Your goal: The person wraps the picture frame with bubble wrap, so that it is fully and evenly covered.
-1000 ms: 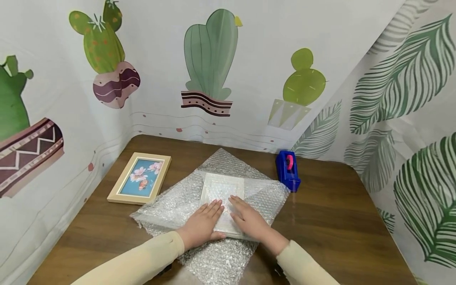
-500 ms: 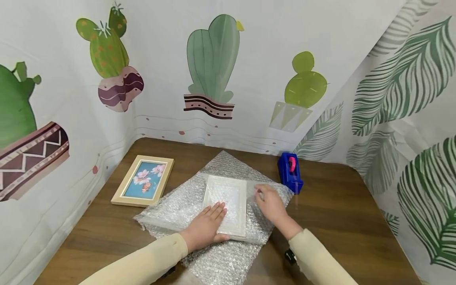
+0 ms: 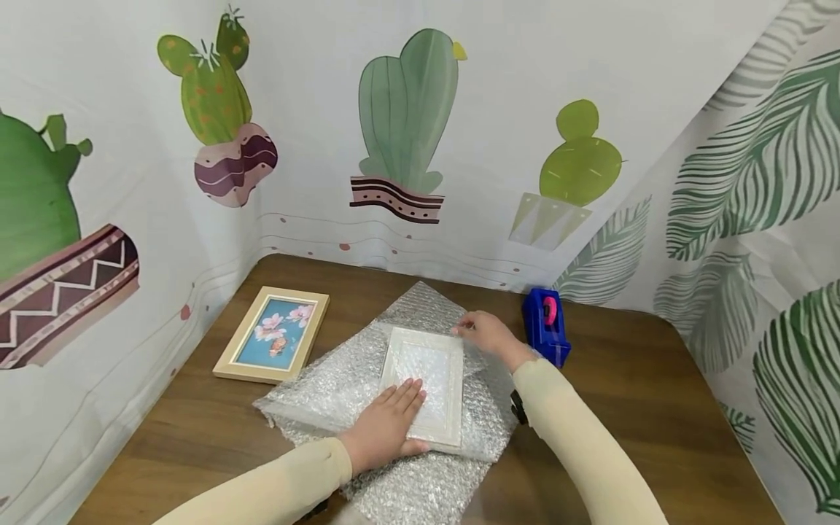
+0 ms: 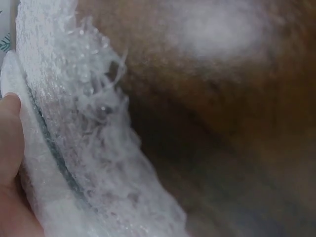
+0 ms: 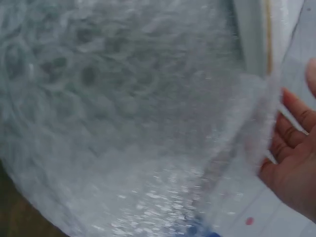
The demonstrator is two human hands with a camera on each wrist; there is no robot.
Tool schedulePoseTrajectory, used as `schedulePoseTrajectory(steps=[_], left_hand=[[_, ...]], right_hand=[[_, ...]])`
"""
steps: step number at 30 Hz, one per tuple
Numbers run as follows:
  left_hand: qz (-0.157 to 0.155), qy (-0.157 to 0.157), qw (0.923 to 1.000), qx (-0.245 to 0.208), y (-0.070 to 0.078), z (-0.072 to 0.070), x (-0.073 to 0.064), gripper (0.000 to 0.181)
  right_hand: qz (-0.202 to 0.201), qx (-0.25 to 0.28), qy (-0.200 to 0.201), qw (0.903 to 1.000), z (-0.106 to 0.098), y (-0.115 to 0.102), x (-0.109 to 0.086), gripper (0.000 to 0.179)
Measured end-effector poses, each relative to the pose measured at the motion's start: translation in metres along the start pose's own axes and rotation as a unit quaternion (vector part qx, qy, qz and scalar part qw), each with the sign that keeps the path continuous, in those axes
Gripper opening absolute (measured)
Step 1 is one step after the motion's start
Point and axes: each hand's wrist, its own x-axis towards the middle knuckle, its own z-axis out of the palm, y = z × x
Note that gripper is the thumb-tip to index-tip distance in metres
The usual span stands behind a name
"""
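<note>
Head view — left hand (image 3: pixel 383 429), fingers straight, is pressing the white frame (image 3: pixel 436 379), right hand (image 3: pixel 491 337) at its far-right corner — pinch unclear.

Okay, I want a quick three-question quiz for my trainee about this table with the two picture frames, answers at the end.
1. Which hand lies over the white frame?
2. What surrounds that frame: A) newspaper, B) bubble wrap, or C) cloth?
3. True or false: in the head view, the framed flower picture is left of the blue tape dispenser.

Key: 1. The left hand. 2. B. 3. True.
</note>
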Motion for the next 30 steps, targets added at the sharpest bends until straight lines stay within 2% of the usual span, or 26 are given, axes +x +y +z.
schedulePoseTrajectory(steps=[6, 12, 20, 23, 27, 30], left_hand=[[0.000, -0.001, 0.9999, 0.012, 0.001, 0.000, 0.000, 0.083], [-0.004, -0.005, 0.9999, 0.009, 0.001, -0.001, 0.001, 0.083], [-0.008, 0.003, 1.0000, 0.000, 0.002, 0.000, 0.000, 0.083], [-0.007, 0.009, 0.9999, 0.005, 0.001, 0.000, -0.001, 0.083], [-0.004, 0.010, 0.9999, 0.008, 0.003, 0.000, -0.001, 0.083], [-0.003, 0.010, 0.9999, 0.006, 0.004, 0.000, -0.001, 0.083]], right_hand=[[-0.026, 0.013, 0.027, 0.9992, 0.014, 0.011, 0.001, 0.043], [-0.034, -0.008, 0.022, 0.9991, 0.019, 0.010, 0.001, 0.039], [-0.033, -0.035, -0.014, 0.9988, 0.017, 0.010, 0.000, 0.032], [-0.015, -0.032, -0.032, 0.9989, 0.014, 0.013, 0.000, 0.036], [0.029, -0.018, -0.070, 0.9970, 0.008, 0.020, -0.001, 0.038], [0.042, -0.009, -0.099, 0.9942, 0.002, 0.025, -0.002, 0.038]])
